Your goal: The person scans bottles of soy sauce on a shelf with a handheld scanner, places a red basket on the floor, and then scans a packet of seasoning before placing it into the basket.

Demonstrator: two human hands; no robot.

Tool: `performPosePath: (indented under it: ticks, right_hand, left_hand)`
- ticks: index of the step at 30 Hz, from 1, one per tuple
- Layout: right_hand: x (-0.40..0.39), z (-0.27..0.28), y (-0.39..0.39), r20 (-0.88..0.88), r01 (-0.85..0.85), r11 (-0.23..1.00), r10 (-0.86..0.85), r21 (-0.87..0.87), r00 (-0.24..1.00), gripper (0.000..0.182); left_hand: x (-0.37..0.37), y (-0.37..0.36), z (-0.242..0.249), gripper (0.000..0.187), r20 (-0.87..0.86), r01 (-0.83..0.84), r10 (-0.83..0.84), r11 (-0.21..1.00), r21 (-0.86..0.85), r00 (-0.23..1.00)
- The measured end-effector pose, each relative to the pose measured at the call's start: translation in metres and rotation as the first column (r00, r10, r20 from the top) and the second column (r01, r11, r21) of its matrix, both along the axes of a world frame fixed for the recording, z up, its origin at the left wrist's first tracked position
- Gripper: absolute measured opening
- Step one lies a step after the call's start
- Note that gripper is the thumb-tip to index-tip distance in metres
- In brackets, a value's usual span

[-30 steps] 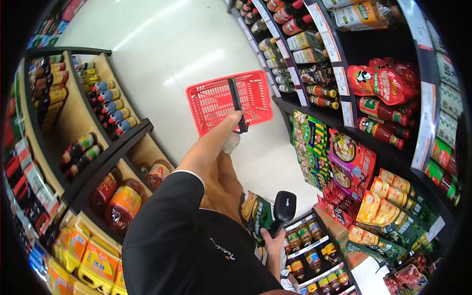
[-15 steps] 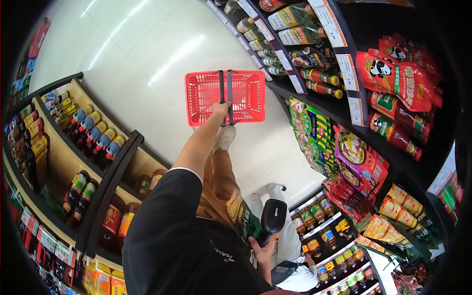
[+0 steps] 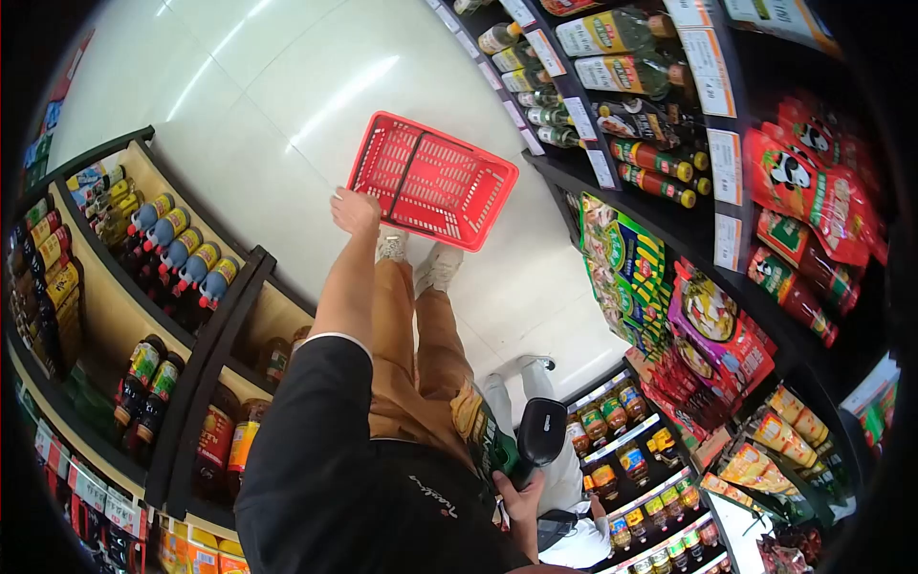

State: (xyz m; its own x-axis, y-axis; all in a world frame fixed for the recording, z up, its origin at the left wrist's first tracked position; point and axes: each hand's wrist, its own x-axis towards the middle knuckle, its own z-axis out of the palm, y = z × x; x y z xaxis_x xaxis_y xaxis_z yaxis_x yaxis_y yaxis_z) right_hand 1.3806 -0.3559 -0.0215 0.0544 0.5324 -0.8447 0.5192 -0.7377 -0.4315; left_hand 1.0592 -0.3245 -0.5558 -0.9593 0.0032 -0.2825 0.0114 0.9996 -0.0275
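Beside the near left corner of a red basket [image 3: 490, 222], my left hand [image 3: 354, 210] has its fingers loosely bent, with nothing visible in them. The basket stands at an angle on the floor in front of my shoes, one black handle lying across it. Low on the right, my right hand [image 3: 519, 497] is closed on the handle of a black device with a rounded head [image 3: 542, 430]. A green and yellow package [image 3: 475, 426] is against my body beside that hand, partly hidden by the device.
Shelves of bottles [image 3: 206, 258] line the left. On the right, a dark shelf [image 3: 660, 215] holds bottles and red pouches [image 3: 813, 182], with hanging packets [image 3: 626, 273] below. Another person [image 3: 564, 469] in light clothes is close behind my right hand, near jars.
My left hand has come off the basket's handles and moved left. The basket has turned, and one handle has dropped across it. My right hand still holds the device.
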Motion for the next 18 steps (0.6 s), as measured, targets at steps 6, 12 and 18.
performPosePath:
  ticks: [6, 12, 18]
  right_hand:
    - [0.005, -0.024, -0.009, 0.010, -0.026, 0.999, 0.026, -0.028, 1.000, 0.012]
    - [0.003, -0.031, -0.010, 0.061, 0.014, 0.998, -0.010, -0.065, 0.998, 0.015]
    - [0.014, -0.030, -0.007, 0.063, -0.107, 0.986, 0.115, -0.128, 0.991, 0.016]
  left_hand:
    - [0.002, 0.014, 0.020, 0.052, 0.147, 0.547, -0.659, 0.711, 0.442, 0.738]
    - [0.004, 0.021, -0.038, 0.095, 0.627, 0.115, -0.253, 0.961, 0.252, 0.737]
    - [0.039, 0.005, -0.030, 0.076, 0.729, 0.001, -0.302, 0.924, 0.382, 0.614]
